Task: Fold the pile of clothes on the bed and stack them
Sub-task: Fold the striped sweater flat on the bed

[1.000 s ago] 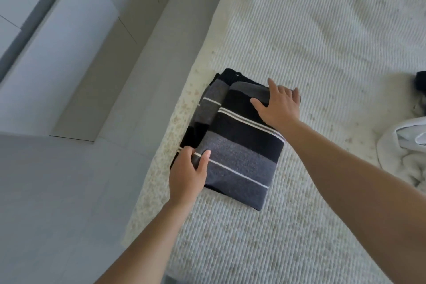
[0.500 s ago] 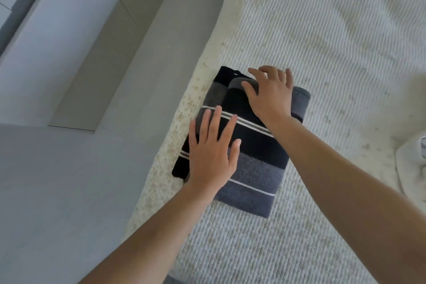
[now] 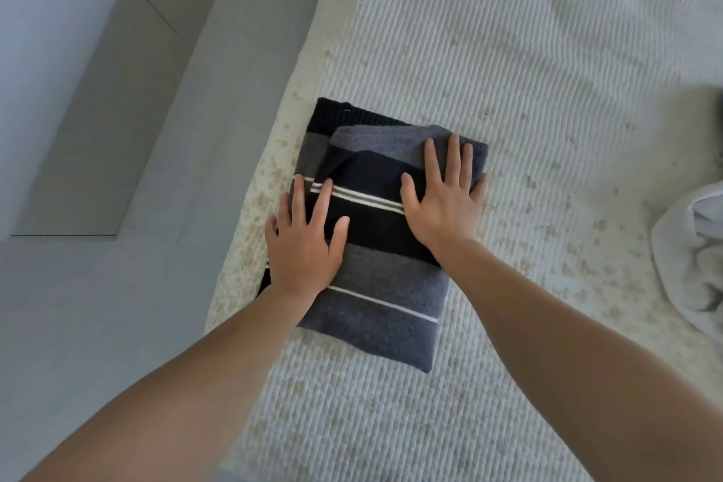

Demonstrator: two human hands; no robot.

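Since a second ago, left hand point(image 3: 303, 246) shifted from pinching the near-left edge to lying flat, fingers spread; right hand point(image 3: 444, 200) likewise flattened from curling at the far edge. Both now pressing palms-down, holding nothing, on the folded striped sweater point(image 3: 375, 278), lying near the left edge of the bed point(image 3: 508, 51). Probably folding done, smoothing under way. Unfolded pale garment point(image 3: 688, 258) waiting well apart at the right. No brand, label or legible writing anywhere.
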